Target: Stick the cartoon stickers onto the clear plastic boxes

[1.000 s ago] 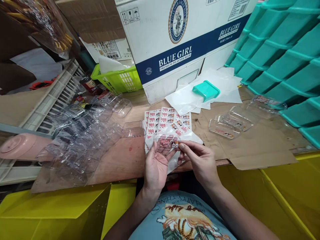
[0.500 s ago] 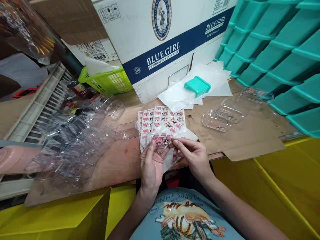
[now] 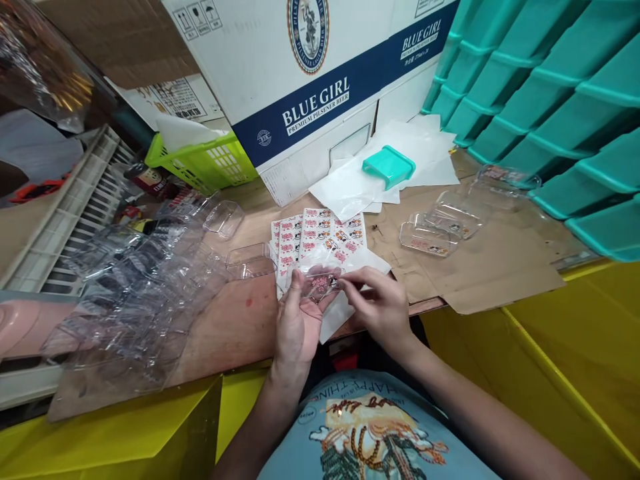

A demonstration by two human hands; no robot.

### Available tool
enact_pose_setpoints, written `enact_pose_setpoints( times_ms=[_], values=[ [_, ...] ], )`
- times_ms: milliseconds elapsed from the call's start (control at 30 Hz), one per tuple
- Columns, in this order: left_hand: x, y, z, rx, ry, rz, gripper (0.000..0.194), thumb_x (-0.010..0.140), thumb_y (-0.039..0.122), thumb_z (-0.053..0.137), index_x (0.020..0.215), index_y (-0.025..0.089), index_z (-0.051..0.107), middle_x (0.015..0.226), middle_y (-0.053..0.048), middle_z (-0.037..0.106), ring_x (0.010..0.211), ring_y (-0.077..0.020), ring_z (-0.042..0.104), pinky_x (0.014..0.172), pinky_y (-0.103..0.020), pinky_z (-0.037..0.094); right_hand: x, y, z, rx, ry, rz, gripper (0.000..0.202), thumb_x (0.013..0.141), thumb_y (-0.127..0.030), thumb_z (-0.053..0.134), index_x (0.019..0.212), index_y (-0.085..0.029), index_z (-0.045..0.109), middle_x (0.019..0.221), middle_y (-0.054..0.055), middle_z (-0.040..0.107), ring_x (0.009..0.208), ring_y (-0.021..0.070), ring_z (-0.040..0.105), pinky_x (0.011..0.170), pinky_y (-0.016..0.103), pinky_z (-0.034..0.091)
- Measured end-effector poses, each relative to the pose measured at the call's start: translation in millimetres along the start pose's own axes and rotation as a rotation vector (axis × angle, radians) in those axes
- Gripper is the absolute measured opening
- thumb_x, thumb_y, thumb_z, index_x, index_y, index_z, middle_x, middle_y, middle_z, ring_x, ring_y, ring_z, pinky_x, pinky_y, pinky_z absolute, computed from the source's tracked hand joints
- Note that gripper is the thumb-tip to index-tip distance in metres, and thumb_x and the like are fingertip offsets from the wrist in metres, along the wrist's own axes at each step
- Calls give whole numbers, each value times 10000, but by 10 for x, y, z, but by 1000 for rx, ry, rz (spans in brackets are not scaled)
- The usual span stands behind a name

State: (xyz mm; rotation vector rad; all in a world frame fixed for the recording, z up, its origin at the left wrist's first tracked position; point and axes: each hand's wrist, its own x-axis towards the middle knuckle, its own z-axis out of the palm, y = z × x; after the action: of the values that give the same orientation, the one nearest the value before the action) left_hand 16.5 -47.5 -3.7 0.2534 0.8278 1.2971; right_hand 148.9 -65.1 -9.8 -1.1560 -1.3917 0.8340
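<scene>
In my left hand (image 3: 297,327) is a small clear plastic case (image 3: 306,292), gripped between thumb and fingers above the table's front edge. A sticker (image 3: 319,285) with pink lettering and a cat picture lies against the case. My right hand (image 3: 383,303) has its thumb and forefinger pinched at the sticker's right end; whether they also touch the case I cannot tell. Just beyond the hands, sticker sheets (image 3: 320,229) with the same print lie on the table, a white backing paper (image 3: 375,260) beside them. One clear case (image 3: 250,260) rests left of the sheets.
A heap of clear cases (image 3: 145,287) covers the left side. Several stickered cases (image 3: 429,239) lie on cardboard (image 3: 500,280) at right. Behind stand a beer carton (image 3: 310,120), a green basket (image 3: 200,160) and stacked teal bins (image 3: 540,87). A teal container (image 3: 389,167) sits on white papers (image 3: 335,190).
The case in my left hand has tilted slightly, and my right hand's fingers have shifted a little along the sticker's right end. The whole view has moved slightly.
</scene>
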Motion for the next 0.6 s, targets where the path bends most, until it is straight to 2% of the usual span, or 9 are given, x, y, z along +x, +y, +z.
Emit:
enact_pose_setpoints(
  times_ms=[67,100,133,167,200,267,333,433,600],
  values=[
    [-5,-17,19,-18,22,-2,293,927,394,579,968,136,711,1025,-110,757,1071,-250,691,1030,-428,492,-104,-160,-38,-156,-105,-303,171,873,-150,623,987,-178,748,832,81,732,735,173,679,646,271,565],
    [-8,-22,30,-33,34,-8,302,927,403,577,965,135,711,1034,-113,756,1079,-255,689,1034,-431,489,-140,-236,-62,-179,-158,-398,222,863,-115,621,1036,-187,741,863,82,737,772,179,684,678,278,568],
    [-11,-24,40,-45,39,-10,305,929,407,573,965,136,710,1041,-113,755,1082,-257,688,1032,-435,490,-156,-294,-87,-161,-172,-423,253,856,-93,624,1058,-198,736,879,76,739,771,175,685,678,274,569],
    [-13,-25,50,-53,37,-4,303,934,404,567,966,138,710,1043,-112,755,1073,-256,692,1023,-435,497,-151,-327,-110,-110,-144,-370,253,855,-86,631,1050,-209,735,880,66,737,744,164,684,657,263,569],
    [-16,-24,59,-54,31,8,298,939,394,561,970,137,710,1039,-112,757,1053,-251,700,1005,-425,510,-126,-330,-128,-32,-90,-256,222,857,-94,641,1016,-215,738,857,52,731,696,150,677,618,249,566],
    [-25,-25,74,-45,29,33,290,942,378,559,984,137,715,1031,-109,761,1008,-237,713,953,-391,539,-44,-259,-147,179,28,49,120,860,-143,673,933,-211,741,779,23,701,585,118,641,537,231,559],
    [-35,-30,85,-41,34,33,289,938,376,566,1003,139,718,1047,-107,759,1003,-233,714,909,-358,556,33,-136,-141,398,57,279,50,843,-206,717,886,-198,742,727,3,669,513,94,590,491,235,563],
    [-46,-37,92,-45,38,13,293,935,375,569,1020,136,716,1070,-109,754,1024,-234,707,876,-329,561,62,5,-109,588,34,401,82,812,-237,757,880,-190,751,721,2,666,507,87,571,494,262,587],
    [-50,-43,74,-82,19,-4,279,937,358,566,1012,127,702,1055,-110,754,1011,-230,707,903,-344,549,17,46,-59,643,38,478,112,792,-249,780,880,-184,755,684,-3,660,487,79,574,484,236,561]
  ],
)
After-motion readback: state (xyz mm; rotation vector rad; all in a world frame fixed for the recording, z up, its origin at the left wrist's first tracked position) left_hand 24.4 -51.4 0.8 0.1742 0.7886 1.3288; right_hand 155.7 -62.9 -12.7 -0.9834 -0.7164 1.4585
